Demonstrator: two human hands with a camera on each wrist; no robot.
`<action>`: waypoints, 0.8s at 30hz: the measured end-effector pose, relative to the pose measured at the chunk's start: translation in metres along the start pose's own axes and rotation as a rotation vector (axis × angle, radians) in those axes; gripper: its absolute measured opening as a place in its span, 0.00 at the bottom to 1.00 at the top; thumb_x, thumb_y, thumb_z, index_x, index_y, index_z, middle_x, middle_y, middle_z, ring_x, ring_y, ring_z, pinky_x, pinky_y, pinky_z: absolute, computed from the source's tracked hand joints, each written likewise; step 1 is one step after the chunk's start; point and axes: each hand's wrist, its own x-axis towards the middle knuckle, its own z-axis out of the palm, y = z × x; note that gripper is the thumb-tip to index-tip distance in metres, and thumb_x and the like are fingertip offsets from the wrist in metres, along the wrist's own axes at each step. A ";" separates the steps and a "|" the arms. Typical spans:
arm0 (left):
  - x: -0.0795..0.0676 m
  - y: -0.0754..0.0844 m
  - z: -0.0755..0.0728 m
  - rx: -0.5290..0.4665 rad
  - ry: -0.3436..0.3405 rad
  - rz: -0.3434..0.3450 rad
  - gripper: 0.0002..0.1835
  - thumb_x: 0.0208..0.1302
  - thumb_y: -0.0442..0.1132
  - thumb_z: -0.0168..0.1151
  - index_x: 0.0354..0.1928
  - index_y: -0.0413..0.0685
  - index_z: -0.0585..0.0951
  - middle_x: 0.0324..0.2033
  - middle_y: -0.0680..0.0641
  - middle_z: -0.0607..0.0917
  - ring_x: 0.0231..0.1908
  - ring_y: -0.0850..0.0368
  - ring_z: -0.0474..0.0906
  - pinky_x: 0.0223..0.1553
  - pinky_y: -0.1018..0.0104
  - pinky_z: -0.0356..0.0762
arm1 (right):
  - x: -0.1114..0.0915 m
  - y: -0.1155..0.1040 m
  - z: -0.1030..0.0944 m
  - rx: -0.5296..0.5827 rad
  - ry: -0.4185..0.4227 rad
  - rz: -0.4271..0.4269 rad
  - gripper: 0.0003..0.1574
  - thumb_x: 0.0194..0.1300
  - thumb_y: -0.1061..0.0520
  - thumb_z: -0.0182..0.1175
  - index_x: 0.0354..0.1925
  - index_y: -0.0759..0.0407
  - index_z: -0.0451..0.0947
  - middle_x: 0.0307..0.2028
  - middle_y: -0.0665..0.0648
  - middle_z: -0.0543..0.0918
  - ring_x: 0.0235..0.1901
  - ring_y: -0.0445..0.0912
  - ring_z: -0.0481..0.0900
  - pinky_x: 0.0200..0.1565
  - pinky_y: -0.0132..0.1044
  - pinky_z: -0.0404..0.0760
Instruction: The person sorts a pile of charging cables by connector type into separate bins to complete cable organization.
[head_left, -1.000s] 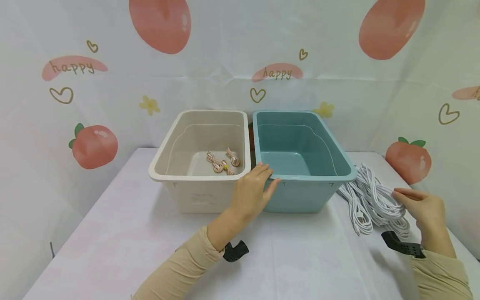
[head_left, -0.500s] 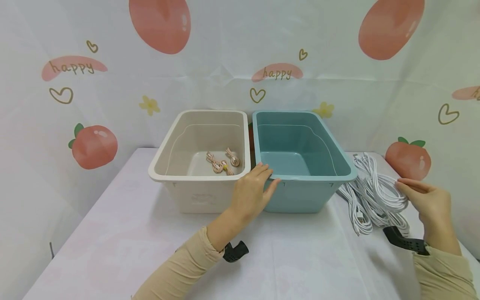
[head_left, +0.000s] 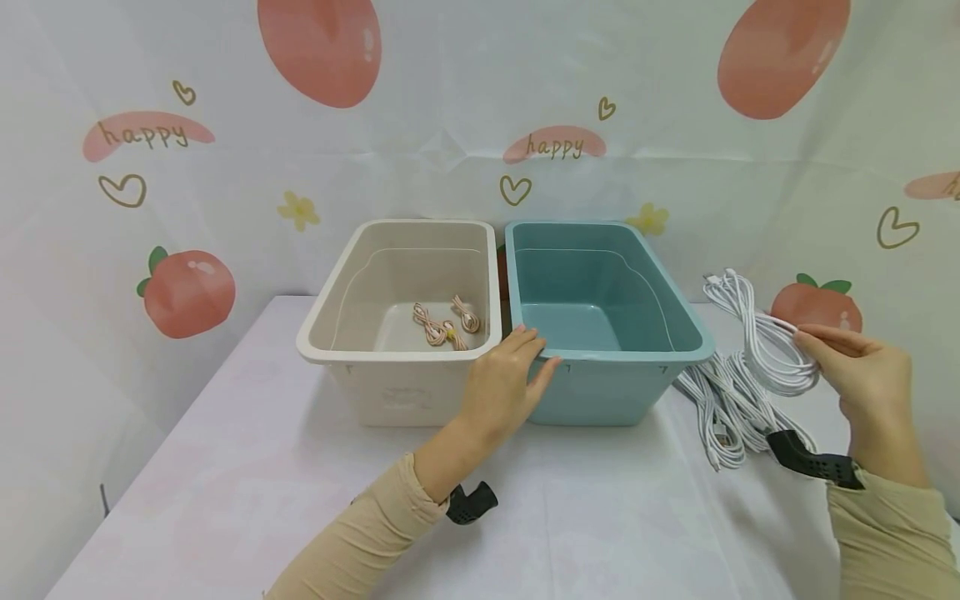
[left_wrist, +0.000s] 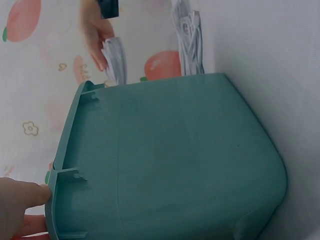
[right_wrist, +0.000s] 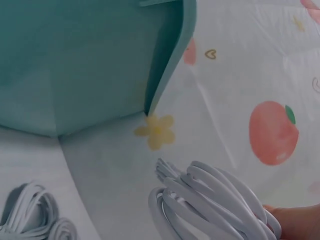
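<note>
My right hand (head_left: 870,375) pinches a coiled white cable (head_left: 780,371) at its right end, thumb against fingers. The coil hangs in the air, its plug end pointing up and left. Below it, more coiled white cables (head_left: 712,412) lie on the table beside the teal bin (head_left: 585,387). In the right wrist view the held coil (right_wrist: 215,200) fills the lower middle, and fingers show at its right end. My left hand (head_left: 498,379) rests on the teal bin's near left rim corner, thumb spread along the rim. The left wrist view shows the thumb (left_wrist: 35,194) touching that rim.
A beige bin (head_left: 420,387) stands left of the teal bin, with several small tan cable bundles (head_left: 433,329) inside. No contents show in the teal bin. A white cloth backdrop (head_left: 442,83) with fruit prints hangs behind the table (head_left: 600,517).
My right hand has risen and moved slightly right, lifting the coiled white cable off the pile. The left hand and both bins have stayed put.
</note>
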 end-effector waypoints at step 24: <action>0.001 0.000 0.000 0.009 -0.008 0.005 0.15 0.61 0.46 0.61 0.41 0.41 0.84 0.45 0.43 0.86 0.51 0.50 0.81 0.49 0.63 0.81 | -0.007 -0.061 0.027 0.193 -0.115 -0.094 0.08 0.47 0.57 0.72 0.29 0.44 0.87 0.22 0.37 0.85 0.28 0.26 0.79 0.29 0.15 0.76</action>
